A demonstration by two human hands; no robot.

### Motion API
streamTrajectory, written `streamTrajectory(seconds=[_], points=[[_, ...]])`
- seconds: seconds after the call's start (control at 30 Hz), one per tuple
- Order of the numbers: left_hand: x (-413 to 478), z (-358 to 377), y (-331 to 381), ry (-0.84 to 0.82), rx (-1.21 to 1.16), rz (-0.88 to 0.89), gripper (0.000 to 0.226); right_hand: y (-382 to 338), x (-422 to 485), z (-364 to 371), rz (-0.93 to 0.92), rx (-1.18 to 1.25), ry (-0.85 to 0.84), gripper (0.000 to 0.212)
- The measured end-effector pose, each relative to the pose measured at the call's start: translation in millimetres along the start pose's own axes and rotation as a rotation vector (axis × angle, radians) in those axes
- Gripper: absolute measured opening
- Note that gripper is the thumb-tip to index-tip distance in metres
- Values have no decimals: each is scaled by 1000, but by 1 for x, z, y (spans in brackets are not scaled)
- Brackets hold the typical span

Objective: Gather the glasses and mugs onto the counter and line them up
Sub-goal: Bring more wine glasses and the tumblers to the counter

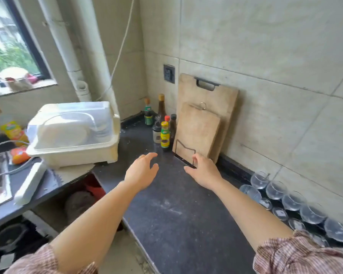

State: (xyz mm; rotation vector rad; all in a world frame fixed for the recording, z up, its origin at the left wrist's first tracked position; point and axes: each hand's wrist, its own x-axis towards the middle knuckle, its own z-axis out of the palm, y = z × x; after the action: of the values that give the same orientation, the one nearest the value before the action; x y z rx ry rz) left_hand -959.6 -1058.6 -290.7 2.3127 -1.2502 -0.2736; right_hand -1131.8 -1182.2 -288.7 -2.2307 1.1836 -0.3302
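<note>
Open down the middle of the counter (176, 214), front edge toward far corner. Blocked along wall edge by two rows of glasses (293, 200), then leaning cutting boards (202, 123); at far corner by bottles (163, 133); at left edge by dish rack (73, 135).

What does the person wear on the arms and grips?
The left sleeve and right sleeve are thin-striped cloth, pinkish-brown and white, with gathered cuffs. The left grip and right grip show no gloves, rings or watch.
</note>
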Motion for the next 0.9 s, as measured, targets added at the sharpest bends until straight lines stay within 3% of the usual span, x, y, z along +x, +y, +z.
streamTrajectory(seconds=[0.37, 0.6, 0.73, 0.9], points=[[-129, -218, -210, 379, 98, -320, 40, -298, -47, 129, -534, -83, -111, 59], [-243, -342, -343, 494, 246, -504, 38, -476, -128, 237, -776, -122, -186, 49], [-305, -404, -405, 543, 301, -637, 43, -567, -175, 287, -928, -137, -229, 59], [-364, -473, -472, 609, 309, -759, 43, -673, -222, 339, -1092, -184, -245, 56]])
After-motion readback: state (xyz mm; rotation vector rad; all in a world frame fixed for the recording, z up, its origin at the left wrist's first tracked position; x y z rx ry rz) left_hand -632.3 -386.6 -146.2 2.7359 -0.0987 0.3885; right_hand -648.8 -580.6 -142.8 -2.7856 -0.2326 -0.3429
